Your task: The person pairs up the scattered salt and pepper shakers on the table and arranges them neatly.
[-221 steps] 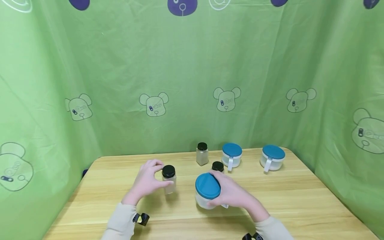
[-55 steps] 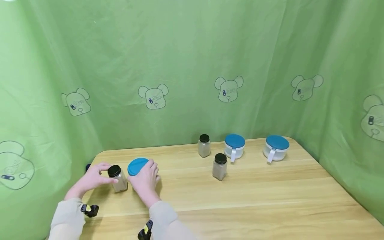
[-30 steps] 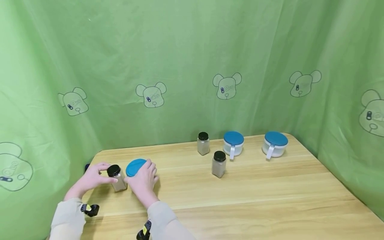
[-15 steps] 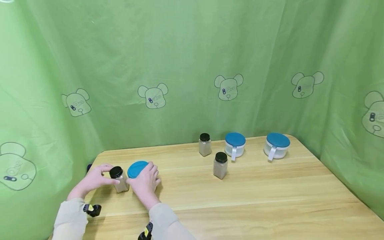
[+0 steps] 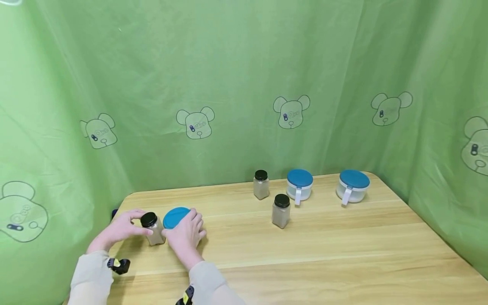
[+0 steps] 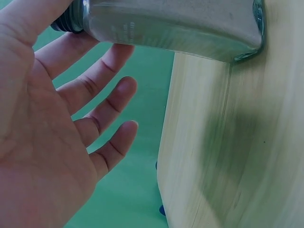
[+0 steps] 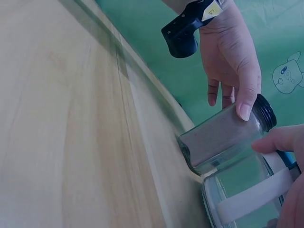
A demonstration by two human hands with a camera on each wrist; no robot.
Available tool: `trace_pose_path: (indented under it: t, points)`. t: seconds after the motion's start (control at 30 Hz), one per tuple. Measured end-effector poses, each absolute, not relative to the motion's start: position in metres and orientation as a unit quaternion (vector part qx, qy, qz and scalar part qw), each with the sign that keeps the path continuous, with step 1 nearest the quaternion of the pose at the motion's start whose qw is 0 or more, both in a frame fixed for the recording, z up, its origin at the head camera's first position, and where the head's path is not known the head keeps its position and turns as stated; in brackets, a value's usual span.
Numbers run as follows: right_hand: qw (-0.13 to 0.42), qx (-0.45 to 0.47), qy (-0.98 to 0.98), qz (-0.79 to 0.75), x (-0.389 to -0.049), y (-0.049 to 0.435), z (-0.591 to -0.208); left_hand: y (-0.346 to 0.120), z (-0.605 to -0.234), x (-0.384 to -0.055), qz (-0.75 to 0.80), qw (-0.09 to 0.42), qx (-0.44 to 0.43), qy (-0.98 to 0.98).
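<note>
At the table's left side, my left hand [image 5: 123,228] pinches a square glass jar [image 5: 155,235] with a black screw lid, between thumb and index finger. The other fingers are spread loosely below it in the left wrist view, where the jar's [image 6: 175,23] base is at the tabletop. It has greyish contents. Right beside it, my right hand [image 5: 187,235] grips a round glass container with a blue lid [image 5: 174,217] from above. Its white handle [image 7: 254,197] shows in the right wrist view, and the jar [image 7: 223,137] and container stand side by side there.
Two more black-lidded jars stand toward the back: a rear jar [image 5: 261,188] and a nearer jar [image 5: 281,214]. Farther right are two blue-lidded containers with white handles, a middle container [image 5: 299,188] and a right container [image 5: 351,190]. A green curtain [image 5: 236,76] surrounds the wooden table [image 5: 324,258].
Since the earliest frame, both hands have moved left, carrying the jar and the blue-lidded container from mid-table to the left side. Over the last two seconds they stay almost still there.
</note>
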State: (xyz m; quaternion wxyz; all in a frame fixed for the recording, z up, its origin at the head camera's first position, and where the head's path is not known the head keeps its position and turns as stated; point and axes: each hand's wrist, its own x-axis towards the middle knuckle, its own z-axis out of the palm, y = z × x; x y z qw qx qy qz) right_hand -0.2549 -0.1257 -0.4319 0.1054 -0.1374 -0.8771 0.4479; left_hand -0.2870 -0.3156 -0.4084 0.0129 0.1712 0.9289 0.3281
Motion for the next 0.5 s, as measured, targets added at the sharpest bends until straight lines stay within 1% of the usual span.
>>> trace_pose_path:
  t: [0.23,0.5]
  points:
    - [0.122,-0.140,-0.872,0.452,-0.2546,-0.1282,-0.4349,-0.3160,-0.4068,-0.2887,0.334,0.035,0.162,0.928]
    - [0.125,-0.142,-0.863,0.468,-0.2509,-0.1285,-0.4366,-0.3190,-0.4086,-0.2888,0.364,0.068,0.155,0.916]
